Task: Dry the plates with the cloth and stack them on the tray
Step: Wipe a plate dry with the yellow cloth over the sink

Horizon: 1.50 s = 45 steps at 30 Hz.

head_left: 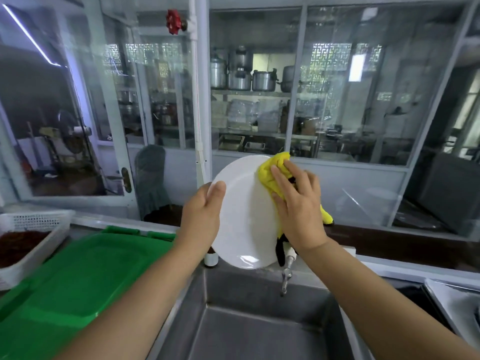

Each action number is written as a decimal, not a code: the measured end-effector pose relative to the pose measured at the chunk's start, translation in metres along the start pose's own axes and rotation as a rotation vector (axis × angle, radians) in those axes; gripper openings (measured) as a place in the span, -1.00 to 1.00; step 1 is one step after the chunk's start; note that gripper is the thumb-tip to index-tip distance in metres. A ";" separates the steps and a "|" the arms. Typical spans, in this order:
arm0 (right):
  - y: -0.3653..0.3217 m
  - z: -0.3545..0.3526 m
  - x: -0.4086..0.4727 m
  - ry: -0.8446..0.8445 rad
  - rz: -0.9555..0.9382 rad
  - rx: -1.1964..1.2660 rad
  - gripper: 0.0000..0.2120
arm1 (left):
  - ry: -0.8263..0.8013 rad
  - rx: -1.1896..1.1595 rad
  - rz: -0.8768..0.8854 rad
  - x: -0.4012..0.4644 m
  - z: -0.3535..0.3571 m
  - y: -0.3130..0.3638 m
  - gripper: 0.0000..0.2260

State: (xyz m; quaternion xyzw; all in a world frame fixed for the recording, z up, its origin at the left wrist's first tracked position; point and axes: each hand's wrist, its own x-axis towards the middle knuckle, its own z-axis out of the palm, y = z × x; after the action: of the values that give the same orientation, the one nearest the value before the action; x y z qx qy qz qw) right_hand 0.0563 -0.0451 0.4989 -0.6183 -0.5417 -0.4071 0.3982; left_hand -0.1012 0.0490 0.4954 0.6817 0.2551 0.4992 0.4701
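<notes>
A white plate (242, 214) is held upright over the sink, its face turned to me. My left hand (202, 214) grips its left rim, thumb on the front. My right hand (298, 206) presses a yellow cloth (272, 172) flat against the plate's upper right part; the cloth's lower end hangs down behind the wrist. A green tray (78, 271) lies on the counter to the left, with nothing on it that I can see.
A steel sink (259, 320) lies below the plate, with a tap (287, 274) at its back edge. A white perforated basket (33, 229) with dark contents stands at the far left. Glass panels run behind the counter. A metal surface edge shows at the far right.
</notes>
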 end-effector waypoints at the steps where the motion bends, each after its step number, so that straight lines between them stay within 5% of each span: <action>1: -0.007 0.003 0.004 -0.011 -0.030 -0.001 -0.54 | 0.014 -0.012 -0.026 0.001 0.002 -0.002 -0.71; 13: -0.052 0.025 -0.022 -0.116 -0.244 0.061 -0.68 | 0.066 -0.258 -0.186 0.013 0.013 -0.005 -0.63; 19: -0.035 0.018 0.018 -0.034 -0.059 0.038 -0.66 | 0.045 -0.206 -0.041 0.002 0.021 -0.004 -0.71; 27: -0.006 0.008 0.008 0.022 0.179 -0.070 -0.56 | 0.099 -0.297 -0.086 -0.003 0.020 -0.009 -0.71; 39: -0.023 0.006 -0.044 -0.239 -0.250 0.057 -0.64 | 0.138 -0.329 -0.116 0.010 0.014 -0.001 -0.70; 45: 0.021 -0.017 -0.031 -0.187 -0.145 -0.021 -0.59 | 0.024 -0.237 -0.084 0.000 0.011 -0.003 -0.67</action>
State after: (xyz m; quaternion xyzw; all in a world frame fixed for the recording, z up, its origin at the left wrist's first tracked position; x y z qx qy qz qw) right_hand 0.0731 -0.0732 0.4747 -0.6169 -0.6154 -0.3809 0.3092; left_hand -0.0911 0.0461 0.4924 0.6040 0.2280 0.5139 0.5649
